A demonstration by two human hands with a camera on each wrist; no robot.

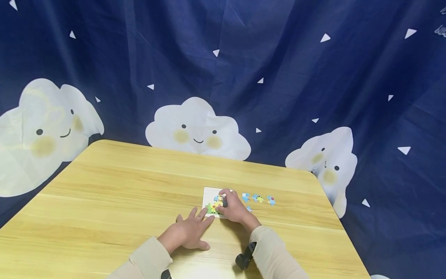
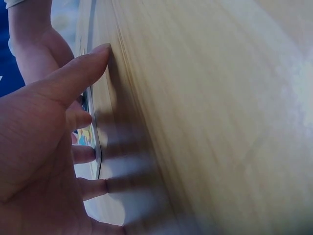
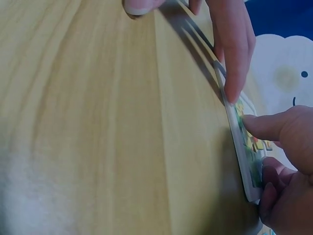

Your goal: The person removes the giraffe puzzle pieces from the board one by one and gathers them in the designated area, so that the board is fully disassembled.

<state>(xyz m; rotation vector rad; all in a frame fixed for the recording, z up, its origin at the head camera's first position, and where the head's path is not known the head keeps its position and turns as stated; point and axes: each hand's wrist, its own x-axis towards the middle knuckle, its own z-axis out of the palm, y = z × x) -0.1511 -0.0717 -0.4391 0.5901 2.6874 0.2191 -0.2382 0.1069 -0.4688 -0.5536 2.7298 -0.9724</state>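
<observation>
The puzzle tray (image 1: 208, 193) lies on the table (image 1: 122, 186). The left hand (image 1: 186, 232) rests flat, fingers spread against the tray's near edge, likely steadying it. The right hand (image 1: 235, 209) presses curled fingers on a piece (image 1: 218, 200) inside. 3 loose pieces (image 1: 258, 198) wait just right.

A wooden table (image 1: 104, 201) stands before a navy cloud-print curtain (image 1: 278, 77).
</observation>
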